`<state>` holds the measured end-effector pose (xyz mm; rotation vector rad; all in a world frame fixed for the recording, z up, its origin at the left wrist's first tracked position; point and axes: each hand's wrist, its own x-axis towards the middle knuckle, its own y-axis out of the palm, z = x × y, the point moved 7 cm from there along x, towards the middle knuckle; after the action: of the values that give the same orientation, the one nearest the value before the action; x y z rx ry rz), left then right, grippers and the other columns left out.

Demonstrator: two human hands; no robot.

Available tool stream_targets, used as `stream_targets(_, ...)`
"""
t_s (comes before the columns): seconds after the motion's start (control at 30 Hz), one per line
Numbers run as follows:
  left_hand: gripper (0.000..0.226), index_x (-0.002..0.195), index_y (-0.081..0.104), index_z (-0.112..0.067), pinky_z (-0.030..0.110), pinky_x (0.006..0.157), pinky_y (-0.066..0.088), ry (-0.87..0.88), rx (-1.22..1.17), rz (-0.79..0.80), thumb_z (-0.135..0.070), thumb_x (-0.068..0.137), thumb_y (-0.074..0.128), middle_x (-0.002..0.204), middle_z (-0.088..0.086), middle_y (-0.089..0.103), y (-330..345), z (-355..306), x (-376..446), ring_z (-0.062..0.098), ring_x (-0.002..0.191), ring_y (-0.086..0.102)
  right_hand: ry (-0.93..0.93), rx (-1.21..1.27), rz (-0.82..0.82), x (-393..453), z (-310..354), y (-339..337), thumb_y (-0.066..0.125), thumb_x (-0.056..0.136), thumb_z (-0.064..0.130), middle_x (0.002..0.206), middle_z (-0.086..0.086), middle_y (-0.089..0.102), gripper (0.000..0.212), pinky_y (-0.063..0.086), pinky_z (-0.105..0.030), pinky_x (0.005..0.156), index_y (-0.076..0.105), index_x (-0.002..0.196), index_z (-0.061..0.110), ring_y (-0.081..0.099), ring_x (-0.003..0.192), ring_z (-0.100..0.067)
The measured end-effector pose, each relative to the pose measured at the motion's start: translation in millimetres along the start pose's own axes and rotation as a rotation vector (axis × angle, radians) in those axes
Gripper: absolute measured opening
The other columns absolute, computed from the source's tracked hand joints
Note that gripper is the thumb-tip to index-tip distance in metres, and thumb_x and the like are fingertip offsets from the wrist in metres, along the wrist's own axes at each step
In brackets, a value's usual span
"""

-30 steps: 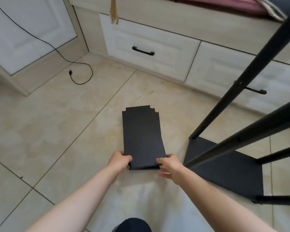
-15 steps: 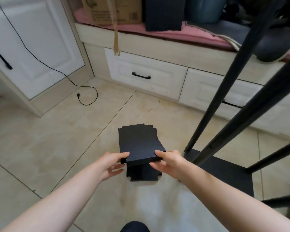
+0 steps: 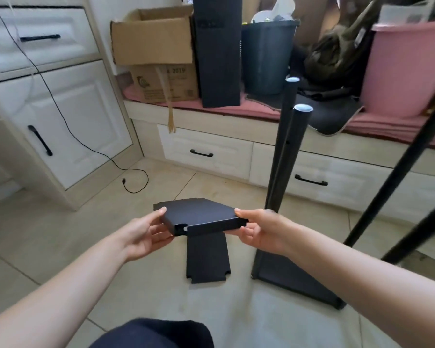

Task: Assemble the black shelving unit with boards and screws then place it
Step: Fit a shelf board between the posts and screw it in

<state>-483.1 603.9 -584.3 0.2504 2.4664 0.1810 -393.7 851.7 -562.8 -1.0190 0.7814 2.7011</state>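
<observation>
A black shelf board (image 3: 199,214) is lifted off the floor, held level between both hands. My left hand (image 3: 146,233) grips its left near corner, thumb on top and fingers beneath. My right hand (image 3: 258,229) grips the right near corner the same way. A second black board (image 3: 207,257) lies flat on the tiles just under it. To the right stands the partly built shelving unit: a black base board (image 3: 286,275) with black upright poles (image 3: 284,156) rising from it.
A white drawer bench (image 3: 211,151) runs across the back, loaded with a cardboard box (image 3: 156,49), a tall black board (image 3: 219,51), a dark bin (image 3: 266,54) and a pink tub (image 3: 407,69). A white cabinet (image 3: 60,121) stands left, with a black cable (image 3: 133,182) trailing on the floor.
Both hands have picked the top board off the stack and raised it, leaving a second board on the floor. The view has tilted up toward the bench.
</observation>
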Motion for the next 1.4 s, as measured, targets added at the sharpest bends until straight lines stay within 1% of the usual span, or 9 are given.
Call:
stream_targets(0.2, 0.025, 0.100, 0.058, -0.009, 0.037, 0.077, 0.051, 0.063, -0.007, -0.030, -0.034, 0.100, 0.056, 0.089, 0.010, 0.066, 21, -25, -40, 0.026, 0.079, 0.065, -0.060, -0.061, 0.098, -83, 19, -27, 0.062, 0.093, 0.006, 0.100, -0.023, 0.072, 0.023, 0.055, -0.022, 0.049, 0.058, 0.113, -0.004, 0.075, 0.079, -0.032)
stream_targets(0.3, 0.028, 0.099, 0.057, -0.006, 0.039, 0.087, 0.048, 0.089, -0.015, -0.045, -0.034, 0.102, 0.054, 0.076, 0.010, 0.069, 28, -36, -49, 0.024, 0.063, 0.071, -0.066, -0.145, 0.128, -119, 29, -54, 0.068, 0.086, 0.008, 0.089, -0.018, 0.069, 0.014, 0.052, -0.023, 0.049, 0.061, 0.097, 0.002, 0.073, 0.079, -0.031)
stream_targets(0.37, 0.031, 0.103, 0.057, -0.005, 0.039, 0.082, 0.051, 0.075, 0.002, -0.019, -0.035, 0.102, 0.053, 0.076, 0.011, 0.068, 39, -36, -53, 0.023, 0.055, 0.071, -0.098, -0.200, 0.124, -138, 36, -78, 0.074, 0.082, 0.008, 0.088, -0.016, 0.067, 0.015, 0.052, -0.025, 0.054, 0.062, 0.091, 0.006, 0.070, 0.080, -0.031)
stream_targets(0.5, 0.042, 0.114, 0.059, -0.007, 0.038, 0.081, 0.054, 0.040, 0.093, 0.099, -0.046, 0.099, 0.054, 0.086, 0.010, 0.071, 70, -25, -56, 0.024, 0.074, 0.073, -0.137, -0.276, 0.127, -165, 47, -118, 0.084, 0.074, 0.016, 0.093, -0.011, 0.068, 0.016, 0.055, -0.032, 0.066, 0.071, 0.084, 0.015, 0.069, 0.078, -0.027)
stream_targets(0.7, 0.052, 0.122, 0.067, -0.014, 0.037, 0.069, 0.062, 0.089, 0.264, 0.259, -0.037, 0.076, 0.075, 0.107, 0.013, 0.075, 93, -14, -61, 0.030, 0.083, 0.075, -0.159, -0.197, -0.014, -185, 63, -161, 0.088, 0.066, 0.022, 0.097, -0.010, 0.071, 0.054, 0.057, -0.034, 0.069, 0.063, 0.114, 0.012, 0.070, 0.078, -0.024)
stream_targets(0.9, 0.070, 0.111, 0.076, -0.018, 0.040, 0.082, 0.061, 0.079, 0.446, 0.466, -0.052, 0.053, 0.096, 0.123, 0.019, 0.069, 108, -3, -72, 0.039, 0.106, 0.070, -0.229, -0.132, -0.047, -192, 64, -180, 0.067, 0.076, 0.009, 0.106, -0.009, 0.065, 0.044, 0.049, -0.040, 0.086, 0.065, 0.119, 0.011, 0.058, 0.098, -0.025)
stream_targets(1.0, 0.070, 0.123, 0.069, -0.017, 0.049, 0.096, 0.055, 0.107, 0.515, 0.539, -0.053, 0.066, 0.088, 0.129, 0.019, 0.065, 117, -1, -79, 0.043, 0.108, 0.063, -0.262, -0.024, -0.051, -199, 65, -187, 0.059, 0.074, -0.001, 0.113, -0.017, 0.065, 0.043, 0.045, -0.040, 0.100, 0.062, 0.117, -0.001, 0.060, 0.106, -0.030)
stream_targets(1.17, 0.053, 0.123, 0.063, -0.014, 0.060, 0.101, 0.049, 0.187, 0.514, 0.531, -0.043, 0.082, 0.080, 0.126, 0.018, 0.067, 131, -8, -89, 0.046, 0.109, 0.065, -0.318, 0.027, -0.134, -210, 68, -195, 0.063, 0.074, -0.001, 0.101, -0.017, 0.073, 0.043, 0.062, -0.034, 0.068, 0.063, 0.117, -0.003, 0.074, 0.085, -0.024)
stream_targets(1.4, 0.090, 0.124, 0.051, -0.007, 0.049, 0.087, 0.060, 0.304, 0.518, 0.502, -0.054, 0.058, 0.091, 0.120, 0.019, 0.069, 145, -13, -107, 0.046, 0.103, 0.068, -0.302, -0.062, -0.211, -218, 60, -204, 0.069, 0.083, 0.008, 0.110, -0.014, 0.071, 0.034, 0.059, -0.050, 0.069, 0.065, 0.115, 0.020, 0.070, 0.097, -0.035)
